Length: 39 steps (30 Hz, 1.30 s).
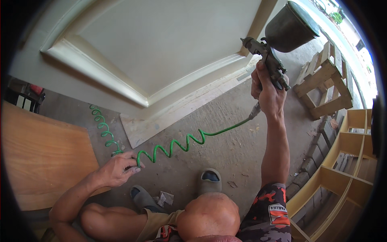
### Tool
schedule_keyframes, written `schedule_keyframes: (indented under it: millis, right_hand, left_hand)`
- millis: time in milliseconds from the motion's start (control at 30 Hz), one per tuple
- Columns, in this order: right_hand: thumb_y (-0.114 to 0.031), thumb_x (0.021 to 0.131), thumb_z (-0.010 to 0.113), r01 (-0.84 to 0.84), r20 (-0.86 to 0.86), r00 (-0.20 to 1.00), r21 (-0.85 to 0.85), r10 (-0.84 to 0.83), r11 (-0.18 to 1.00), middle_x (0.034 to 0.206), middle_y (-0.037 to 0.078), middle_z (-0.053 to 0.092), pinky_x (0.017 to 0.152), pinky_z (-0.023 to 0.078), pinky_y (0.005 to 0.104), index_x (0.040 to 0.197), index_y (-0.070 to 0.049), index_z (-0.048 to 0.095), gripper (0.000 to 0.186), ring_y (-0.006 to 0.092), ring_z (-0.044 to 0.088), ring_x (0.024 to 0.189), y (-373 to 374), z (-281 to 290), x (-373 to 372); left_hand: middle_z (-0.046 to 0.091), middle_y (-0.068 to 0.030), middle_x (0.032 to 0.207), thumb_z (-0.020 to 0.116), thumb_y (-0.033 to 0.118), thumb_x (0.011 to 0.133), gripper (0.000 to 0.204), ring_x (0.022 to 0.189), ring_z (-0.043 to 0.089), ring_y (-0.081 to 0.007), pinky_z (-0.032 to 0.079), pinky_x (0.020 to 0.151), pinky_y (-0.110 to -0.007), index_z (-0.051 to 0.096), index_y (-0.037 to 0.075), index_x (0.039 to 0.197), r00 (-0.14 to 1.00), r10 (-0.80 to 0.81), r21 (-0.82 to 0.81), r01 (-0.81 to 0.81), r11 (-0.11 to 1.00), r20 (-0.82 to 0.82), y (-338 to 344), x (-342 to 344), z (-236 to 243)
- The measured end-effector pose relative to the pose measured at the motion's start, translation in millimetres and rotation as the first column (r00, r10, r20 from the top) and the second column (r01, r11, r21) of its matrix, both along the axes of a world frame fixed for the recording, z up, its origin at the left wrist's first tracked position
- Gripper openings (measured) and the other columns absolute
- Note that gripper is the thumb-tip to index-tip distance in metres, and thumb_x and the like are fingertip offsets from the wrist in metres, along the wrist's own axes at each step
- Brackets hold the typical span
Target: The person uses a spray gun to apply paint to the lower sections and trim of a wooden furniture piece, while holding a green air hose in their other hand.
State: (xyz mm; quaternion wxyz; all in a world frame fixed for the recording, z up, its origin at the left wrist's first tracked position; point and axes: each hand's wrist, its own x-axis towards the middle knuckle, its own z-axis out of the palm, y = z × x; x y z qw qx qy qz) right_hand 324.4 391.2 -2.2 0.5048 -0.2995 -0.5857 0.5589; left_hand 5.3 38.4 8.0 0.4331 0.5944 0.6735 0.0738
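My right hand (269, 89) is wrapped round the handle of a paint spray gun (269, 58), held up at arm's length at the upper right. A dark metal cup (288, 30) sits on top of the gun, and its nozzle points left toward a cream panelled door (169, 40). From the bottom of the handle a green coiled air hose (173, 147) runs down to the left. My left hand (121, 168) is closed round the coils of this hose at the lower left. Beyond that hand the hose carries on up toward the door's lower edge.
Under the door lies a pale board (141, 129) on the concrete floor (225, 149). A brown wooden panel (44, 157) stands at the left. On the right are a slatted wooden stand (328, 80), a row of grey blocks (310, 165) and a yellowish wooden frame (342, 177). Crumpled paper (165, 198) lies near my sandals.
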Motion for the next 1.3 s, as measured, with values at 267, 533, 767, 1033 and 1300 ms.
schedule_keyframes:
  millis: [267,533,767,1033,1300]
  right_hand:
    - [-0.021,0.111,0.071,-0.021,0.074,0.997,0.040,0.018,0.999,0.063,-0.005,0.053,0.046,0.036,0.0260,0.101,-0.001,0.069,0.023,0.0046,0.048,0.051,-54,-5,-27]
    - [-0.017,0.108,0.075,-0.128,0.152,0.982,0.090,0.113,0.988,0.070,-0.002,0.056,0.059,0.043,0.0300,0.109,0.002,0.070,0.019,0.0072,0.048,0.065,-106,-10,-59]
    - [-0.013,0.104,0.078,-0.265,0.152,0.958,0.149,0.243,0.953,0.060,0.005,0.057,0.052,0.044,0.0333,0.096,-0.002,0.064,0.019,0.0125,0.050,0.052,-139,-9,-83]
    - [-0.008,0.099,0.081,-0.302,0.101,0.953,0.355,0.285,0.885,0.058,0.010,0.054,0.051,0.043,0.0386,0.093,-0.003,0.062,0.020,0.0233,0.051,0.048,-162,-13,-108]
    - [-0.006,0.097,0.081,-0.404,0.139,0.915,0.307,0.380,0.862,0.060,0.014,0.057,0.050,0.045,0.0412,0.094,-0.003,0.060,0.022,0.0298,0.060,0.049,-188,-9,-119]
  left_hand:
    - [0.069,-0.0189,0.120,0.069,0.012,0.103,0.023,0.110,0.069,-0.0369,0.057,0.096,-0.046,0.079,0.003,0.122,0.999,0.004,-0.070,-0.007,0.997,-0.041,-27,-18,-3]
    - [0.067,-0.0188,0.121,0.069,0.013,0.104,0.023,0.112,0.068,-0.0369,0.056,0.098,-0.047,0.079,0.003,0.123,0.997,0.052,-0.115,-0.059,0.992,-0.060,-61,-34,-12]
    - [0.067,-0.0198,0.123,0.069,0.014,0.104,0.023,0.113,0.068,-0.0384,0.055,0.098,-0.047,0.079,0.003,0.122,0.994,0.083,-0.104,-0.090,0.991,-0.066,-86,-43,-21]
    - [0.068,-0.0191,0.120,0.070,0.014,0.104,0.022,0.112,0.068,-0.0390,0.055,0.096,-0.048,0.079,0.004,0.121,0.993,0.099,-0.084,-0.105,0.991,-0.070,-105,-47,-24]
    - [0.068,-0.0192,0.121,0.069,0.009,0.102,0.023,0.112,0.068,-0.0398,0.055,0.096,-0.048,0.079,0.005,0.123,0.991,0.104,-0.090,-0.111,0.990,-0.085,-120,-51,-25]
